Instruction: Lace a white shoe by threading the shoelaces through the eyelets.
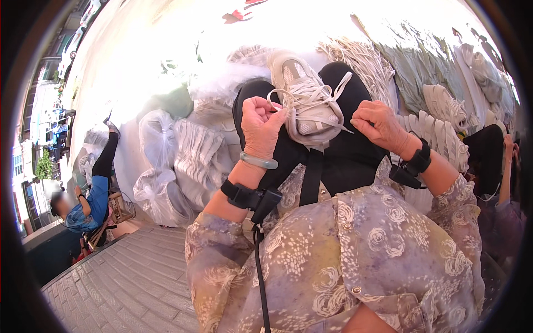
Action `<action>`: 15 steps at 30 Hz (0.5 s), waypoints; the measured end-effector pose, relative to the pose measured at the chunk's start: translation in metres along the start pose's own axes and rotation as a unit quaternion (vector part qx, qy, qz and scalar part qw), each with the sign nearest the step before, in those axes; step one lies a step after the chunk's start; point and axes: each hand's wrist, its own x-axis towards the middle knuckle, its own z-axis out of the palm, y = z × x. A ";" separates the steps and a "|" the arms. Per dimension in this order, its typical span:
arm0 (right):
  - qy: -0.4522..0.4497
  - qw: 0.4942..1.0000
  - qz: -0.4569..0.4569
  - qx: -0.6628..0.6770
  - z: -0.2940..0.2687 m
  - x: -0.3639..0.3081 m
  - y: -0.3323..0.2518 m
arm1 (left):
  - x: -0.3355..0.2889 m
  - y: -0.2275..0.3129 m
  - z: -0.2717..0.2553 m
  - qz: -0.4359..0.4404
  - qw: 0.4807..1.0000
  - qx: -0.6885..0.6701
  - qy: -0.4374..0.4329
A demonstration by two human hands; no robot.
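Observation:
A beige and white sneaker (308, 100) rests on my lap between my black-trousered knees. White laces (311, 94) criss-cross its front, with loose ends at the right side. At the shoe's left edge, my left hand (262, 125) pinches a looped shoelace (272, 100) between thumb and fingers. On the other side, my right hand (380, 126) is closed, its fingers curled, a little apart from the shoe. A lace tip lies close to that hand; whether anything sits inside its fingers is hidden.
Clear plastic bags (158, 139) and stacked pale shoe parts (200, 150) lie left. Bundles of white laces (366, 64) and grey-green strips (411, 66) spread beyond my knees. A person in blue (91, 205) sits far left; another person's arm (506, 166) shows at right.

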 end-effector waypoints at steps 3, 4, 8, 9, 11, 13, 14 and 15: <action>0.072 0.997 0.018 0.009 0.012 0.014 0.000 | 0.001 0.007 0.001 -0.002 1.000 0.023 0.022; 0.089 0.996 0.000 -0.023 0.013 0.018 -0.003 | 0.002 0.004 0.003 0.003 0.999 0.023 0.023; 0.091 0.994 -0.011 -0.062 0.019 0.027 -0.010 | 0.000 0.004 0.003 0.084 0.986 0.141 0.011; 0.092 0.993 -0.011 -0.066 0.020 0.028 -0.009 | 0.000 0.004 0.001 0.084 0.986 0.145 0.011; 0.081 0.995 0.007 -0.062 0.022 0.028 -0.006 | 0.000 0.006 0.001 0.155 0.925 0.345 0.041; 0.070 0.995 0.031 -0.061 0.021 0.026 -0.005 | 0.000 0.013 0.006 0.257 0.872 0.415 0.046; 0.048 0.996 0.073 -0.022 0.020 0.026 -0.006 | -0.002 0.019 0.010 0.354 0.803 0.476 0.058; 0.026 0.993 0.117 0.018 0.019 0.026 -0.007 | -0.004 0.024 0.015 0.355 0.803 0.476 0.053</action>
